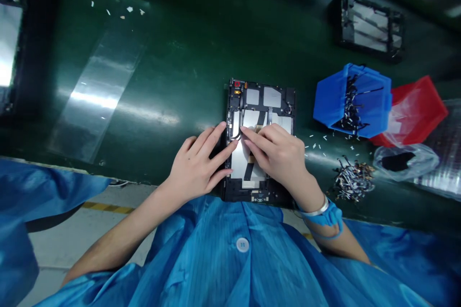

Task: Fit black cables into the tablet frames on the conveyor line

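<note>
An opened tablet-like device (pixel 255 141) lies on the bench edge in front of me, with silver panels, black strips and small board parts showing. Along its left side runs a thin black cable (pixel 241 120) that bends near my fingertips. My left hand (pixel 200 165) has its fingers spread; they reach over the device's left edge, and the index fingertip rests near the cable bend. Thumb and index finger of my right hand (pixel 279 151) are pinched together at the cable. A wrist strap (pixel 324 211) in blue and white is on my right wrist.
To the right a blue bin (pixel 329 100) holds many black cables, beside a red bin (pixel 419 110). Several loose small parts (pixel 355 180) lie in a pile near a plastic bag (pixel 425 160). Other device stacks (pixel 370 26) stand back right and far left. Clear film (pixel 97 96) lies left.
</note>
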Demonstrator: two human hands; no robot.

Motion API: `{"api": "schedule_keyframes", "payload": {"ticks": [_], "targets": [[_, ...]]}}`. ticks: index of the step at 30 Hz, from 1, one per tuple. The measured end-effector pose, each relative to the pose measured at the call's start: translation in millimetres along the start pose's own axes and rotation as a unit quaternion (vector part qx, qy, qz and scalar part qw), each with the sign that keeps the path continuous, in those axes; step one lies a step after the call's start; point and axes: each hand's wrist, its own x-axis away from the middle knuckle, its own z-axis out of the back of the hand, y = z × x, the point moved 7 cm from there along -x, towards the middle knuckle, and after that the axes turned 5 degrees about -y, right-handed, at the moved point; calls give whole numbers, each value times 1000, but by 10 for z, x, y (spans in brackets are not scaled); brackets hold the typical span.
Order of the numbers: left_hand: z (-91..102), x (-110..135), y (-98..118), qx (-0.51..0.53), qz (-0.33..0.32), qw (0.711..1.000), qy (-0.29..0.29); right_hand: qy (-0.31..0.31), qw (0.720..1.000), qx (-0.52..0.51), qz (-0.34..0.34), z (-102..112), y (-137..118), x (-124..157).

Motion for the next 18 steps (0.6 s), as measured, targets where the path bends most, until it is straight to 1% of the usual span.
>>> {"api": "schedule_keyframes", "payload": {"ticks": [5, 9, 11, 14, 16, 18], "targets": [[-10, -1, -4, -2, 2, 1000, -7, -12, 1000, -8, -14, -88, 84, -48], [-11, -2, -4, -3, -3, 1000, -2, 10, 1000, 6, -4, -88, 116, -86], [-7, -2, -4, -1, -5, 1000, 2, 13, 1000, -8, -21, -76, 166, -100], [-2, -4, 0, -1, -8, 1000, 3, 13, 992, -91, -87, -51, 325, -153], [-1, -6, 1, -3, -8, 1000, 1, 2, 978, -164, -130, -64, 445, -232], [-1, -8, -2, -4, -4, 1000, -2, -24, 962, -218, -163, -111, 541, -339]]}}
